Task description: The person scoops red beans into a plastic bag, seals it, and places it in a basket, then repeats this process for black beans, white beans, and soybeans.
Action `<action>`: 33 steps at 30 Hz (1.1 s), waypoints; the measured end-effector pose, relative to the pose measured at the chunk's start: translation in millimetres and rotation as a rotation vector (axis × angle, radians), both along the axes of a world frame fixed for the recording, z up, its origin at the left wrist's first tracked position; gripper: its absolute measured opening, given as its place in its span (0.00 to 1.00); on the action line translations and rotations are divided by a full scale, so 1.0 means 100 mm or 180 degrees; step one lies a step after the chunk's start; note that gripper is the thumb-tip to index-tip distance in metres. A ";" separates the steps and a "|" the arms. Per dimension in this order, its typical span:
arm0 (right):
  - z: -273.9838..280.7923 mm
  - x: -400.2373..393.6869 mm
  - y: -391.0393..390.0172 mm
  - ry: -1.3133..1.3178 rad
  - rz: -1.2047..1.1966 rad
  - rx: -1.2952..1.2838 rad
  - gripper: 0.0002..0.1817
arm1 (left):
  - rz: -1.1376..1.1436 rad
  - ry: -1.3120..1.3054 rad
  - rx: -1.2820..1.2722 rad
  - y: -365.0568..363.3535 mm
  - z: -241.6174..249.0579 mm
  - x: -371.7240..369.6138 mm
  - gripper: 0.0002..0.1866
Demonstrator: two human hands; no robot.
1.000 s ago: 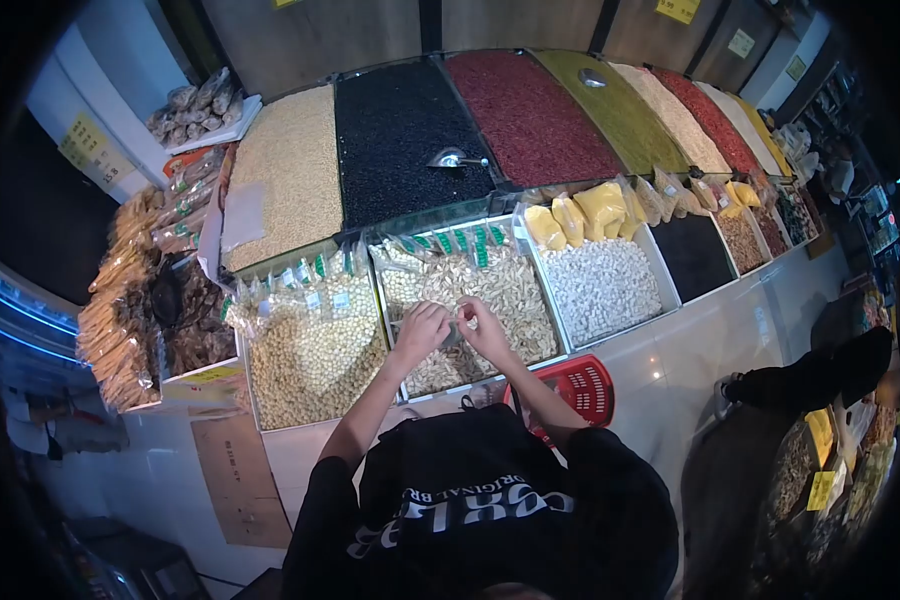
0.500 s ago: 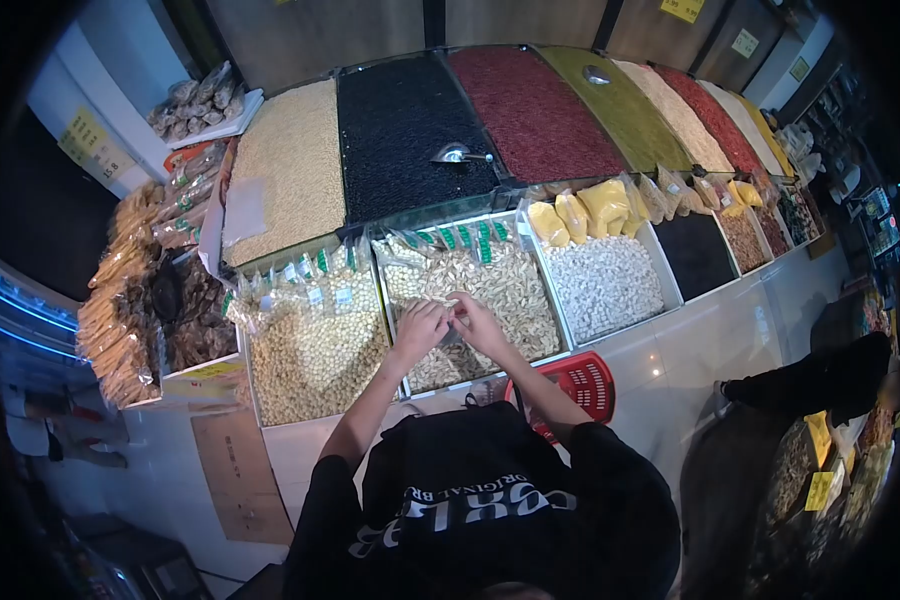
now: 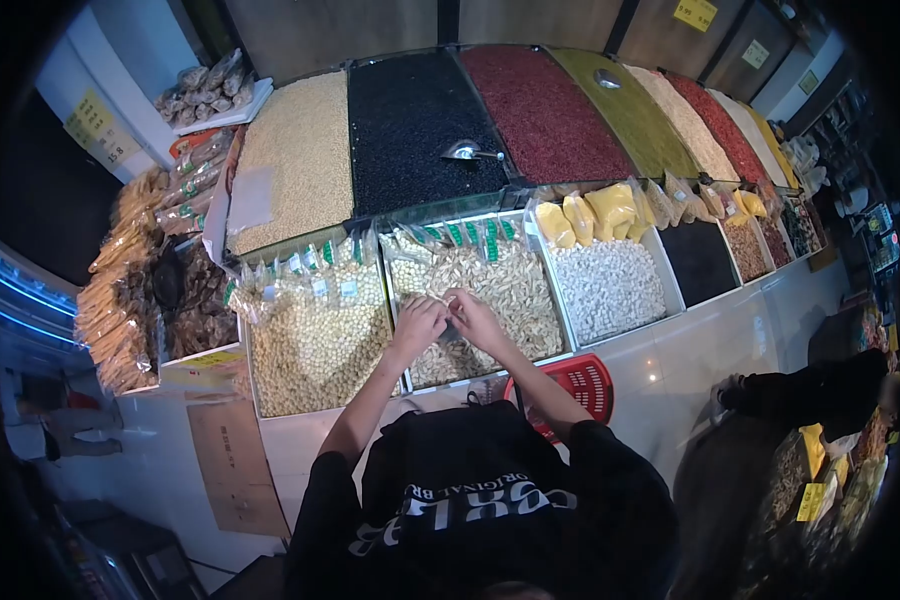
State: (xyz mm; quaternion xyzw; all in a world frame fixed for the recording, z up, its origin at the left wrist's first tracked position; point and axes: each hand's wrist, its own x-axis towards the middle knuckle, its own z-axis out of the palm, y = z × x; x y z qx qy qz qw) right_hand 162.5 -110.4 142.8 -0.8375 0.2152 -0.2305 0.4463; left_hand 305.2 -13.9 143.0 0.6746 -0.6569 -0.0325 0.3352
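Note:
My left hand (image 3: 422, 322) and my right hand (image 3: 474, 318) meet above a white-edged bin of pale dried slices (image 3: 518, 300). Both have bent fingers pinched together, almost touching at the tips. Whatever is between them is too small and too covered to name; a greyish, see-through patch shows just below the fingers. Clear packets with green labels (image 3: 470, 236) line the back of this bin. To the left is a bin of round cream-coloured seeds (image 3: 315, 365), and to the right one of small white pieces (image 3: 610, 285).
A red plastic basket (image 3: 588, 385) sits by the bins' front edge at my right. Metal scoops rest on the black beans (image 3: 410, 120) and green beans (image 3: 625, 110) behind. Yellow packets (image 3: 608, 208) top the white bin. Someone in dark clothes (image 3: 820, 395) is at right; another person (image 3: 75, 428) at far left.
The view has shifted slightly, so the bins appear a little to the right. My hands stay pinched together over the same bin, with only slight finger movement.

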 end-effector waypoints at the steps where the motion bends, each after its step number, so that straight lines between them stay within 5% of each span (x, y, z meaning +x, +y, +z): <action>1: 0.00 0.00 0.00 0.0005 0.0001 0.0003 0.21 | -0.0080 0.0033 -0.0035 0.00 -0.02 -0.01 0.04; 33: -0.04 0.21 0.04 -0.0305 0.0200 0.0410 0.16 | 0.0481 0.0591 0.0340 0.19 0.03 0.16 0.04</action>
